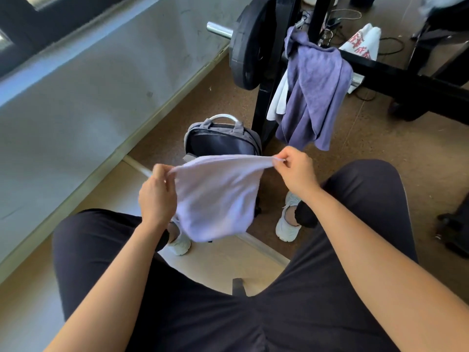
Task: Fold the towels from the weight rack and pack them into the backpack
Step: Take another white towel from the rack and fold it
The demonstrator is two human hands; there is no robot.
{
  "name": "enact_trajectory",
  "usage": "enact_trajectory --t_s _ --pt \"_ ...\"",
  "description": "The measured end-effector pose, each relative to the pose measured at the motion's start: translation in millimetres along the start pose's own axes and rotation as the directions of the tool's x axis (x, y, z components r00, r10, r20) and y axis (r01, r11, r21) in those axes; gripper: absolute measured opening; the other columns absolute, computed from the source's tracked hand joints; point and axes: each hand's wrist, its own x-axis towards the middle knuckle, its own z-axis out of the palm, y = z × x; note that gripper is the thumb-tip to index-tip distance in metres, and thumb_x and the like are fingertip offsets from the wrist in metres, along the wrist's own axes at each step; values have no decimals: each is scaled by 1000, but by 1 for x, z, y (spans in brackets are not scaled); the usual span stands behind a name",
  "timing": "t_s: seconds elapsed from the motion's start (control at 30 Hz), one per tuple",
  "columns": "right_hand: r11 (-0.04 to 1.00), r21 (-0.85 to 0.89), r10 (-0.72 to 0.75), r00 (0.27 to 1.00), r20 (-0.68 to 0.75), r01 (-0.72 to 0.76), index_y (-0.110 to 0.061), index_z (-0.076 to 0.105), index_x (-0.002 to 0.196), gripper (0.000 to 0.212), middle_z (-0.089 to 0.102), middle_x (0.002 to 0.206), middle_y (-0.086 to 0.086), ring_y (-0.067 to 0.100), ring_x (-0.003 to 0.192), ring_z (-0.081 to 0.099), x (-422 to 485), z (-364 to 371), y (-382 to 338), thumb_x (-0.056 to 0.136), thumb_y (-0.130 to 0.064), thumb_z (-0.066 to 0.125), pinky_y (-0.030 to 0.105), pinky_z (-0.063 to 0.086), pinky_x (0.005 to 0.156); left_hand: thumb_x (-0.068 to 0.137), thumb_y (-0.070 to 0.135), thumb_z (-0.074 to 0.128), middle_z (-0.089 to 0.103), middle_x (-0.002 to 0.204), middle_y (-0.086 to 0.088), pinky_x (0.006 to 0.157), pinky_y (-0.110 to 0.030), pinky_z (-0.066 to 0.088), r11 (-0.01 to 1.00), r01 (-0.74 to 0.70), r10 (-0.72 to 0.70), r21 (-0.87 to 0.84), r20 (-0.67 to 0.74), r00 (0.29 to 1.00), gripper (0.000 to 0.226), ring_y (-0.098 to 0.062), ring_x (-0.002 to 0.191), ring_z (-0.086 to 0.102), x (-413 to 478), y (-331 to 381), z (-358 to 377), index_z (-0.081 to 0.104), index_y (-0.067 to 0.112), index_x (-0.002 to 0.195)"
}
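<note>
A pale lilac towel [215, 196] hangs between my hands above my knees. My left hand [157, 196] pinches its left top corner and my right hand [295, 168] pinches its right top corner, so the top edge is stretched. Behind it on the floor stands a dark backpack [220, 141] with a grey handle, partly hidden by the towel. A darker purple towel [314, 87] is draped over the black weight rack [264, 105], with a white towel [278, 100] hanging beside and under it.
A barbell with a black weight plate [247, 44] rests on the rack at the top. A white cloth with red print [363, 41] and cables lie behind the rack. A grey wall runs along the left. My legs and white shoes [288, 224] are below.
</note>
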Motion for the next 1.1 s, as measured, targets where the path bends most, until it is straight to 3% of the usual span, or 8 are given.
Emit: enact_trajectory --t_s 0.07,0.13,0.3,0.53,0.77,0.87,0.97,1.1 --pt "996 -83 63 972 228 -45 -11 64 82 8 61 72 -2 15 71 60 -1 1 2 91 -12 64 21 43 60 103 22 49 70 98 -14 68 -37 36 988 70 -96 138 189 977 14 -33 81 54 1 -13 5 62 17 103" --pt "968 -227 206 865 457 -110 -13 67 82 7 63 75 2 22 78 61 -6 4 10 89 -10 65 27 45 61 104 25 49 70 96 -10 70 -36 36 986 152 -160 68 146 976 19 -28 81 49 -1 -16 4 65 16 106" --pt "989 -64 146 960 240 -134 -12 62 90 6 59 82 3 16 74 52 -3 3 6 95 -14 60 27 38 57 102 20 52 65 90 2 74 -31 37 972 151 -147 -178 37 988 18 -22 87 55 4 -10 5 68 13 103" --pt "999 53 -13 928 373 -7 -23 55 94 23 60 86 4 19 73 55 -8 -3 -3 88 -1 58 30 47 64 96 27 62 67 82 -2 73 -30 38 896 261 -282 -360 -6 959 14 -21 83 57 13 -18 6 70 18 91" --pt "974 23 -140 516 845 227 -55 48 134 84 50 138 -12 16 121 54 -50 21 -42 74 4 47 42 53 96 94 23 60 70 89 -3 71 -27 39 865 340 -360 -370 14 933 18 -19 85 58 25 -17 14 74 14 99" --pt "952 -4 -131 419 899 306 -54 44 141 91 48 113 -9 18 106 53 -57 28 -48 74 7 45 48 51 93 93 25 60 71 87 -2 76 -34 47 870 357 -362 -341 49 931 18 -20 85 60 25 -19 17 75 17 99" --pt "955 -44 -86 418 904 292 -53 31 150 97 48 113 -9 24 98 57 -60 30 -52 76 6 49 46 54 87 92 27 62 69 81 1 73 -33 47 869 361 -359 -338 71 931 16 -20 82 60 25 -20 19 75 20 96" --pt "963 -144 2 526 851 229 -42 18 158 97 56 126 5 17 67 58 -59 32 -53 81 0 59 28 46 54 92 29 66 71 84 1 73 -31 47 890 317 -310 -329 74 948 13 -19 83 61 23 -22 20 76 22 97"
